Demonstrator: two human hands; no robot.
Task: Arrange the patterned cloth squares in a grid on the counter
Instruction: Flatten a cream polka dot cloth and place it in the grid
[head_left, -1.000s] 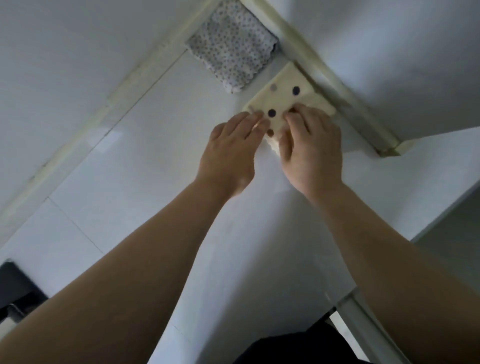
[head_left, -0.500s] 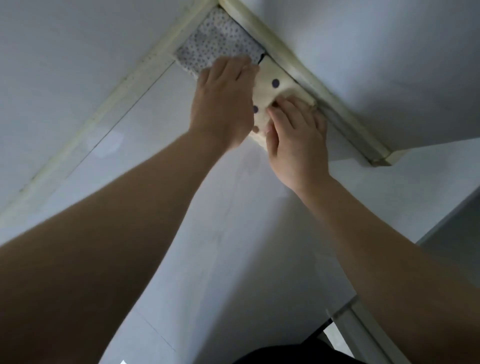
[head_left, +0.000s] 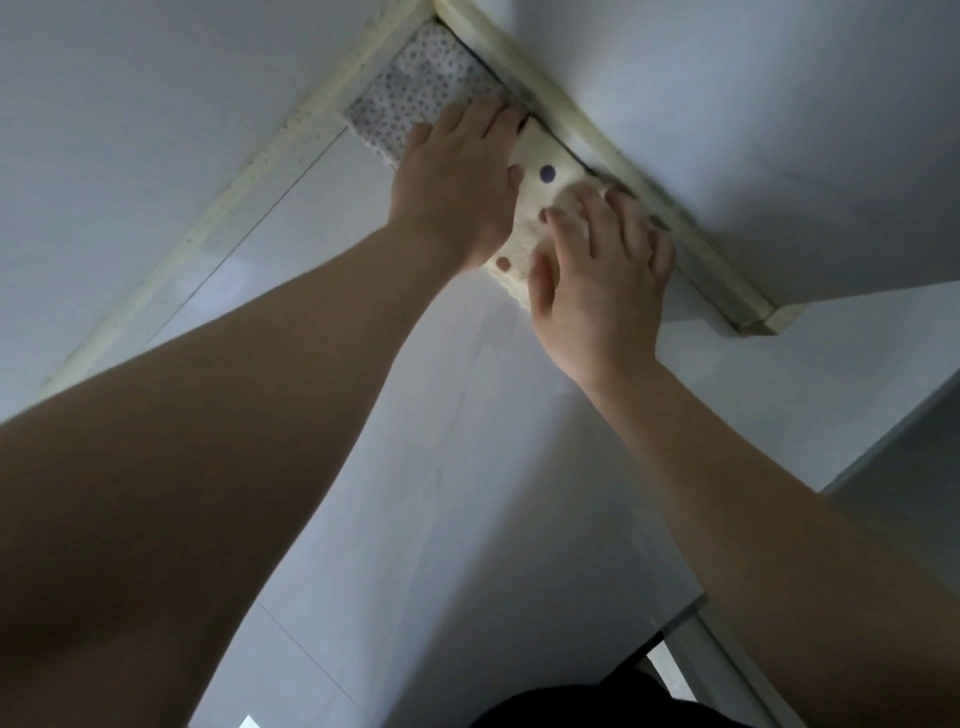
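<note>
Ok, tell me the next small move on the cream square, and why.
Probably slide the cream square toward the grey square until their edges meet, then smooth it. Both the left hand and the right hand press flat on it, its near edge looks rumpled, and the left hand hides the seam, so alignment can't be confirmed.

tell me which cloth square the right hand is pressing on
The cream square with large dots: the right hand lies flat on it. The other square, pale grey with tiny speckles, sits in the far corner, clear of that hand.
</note>
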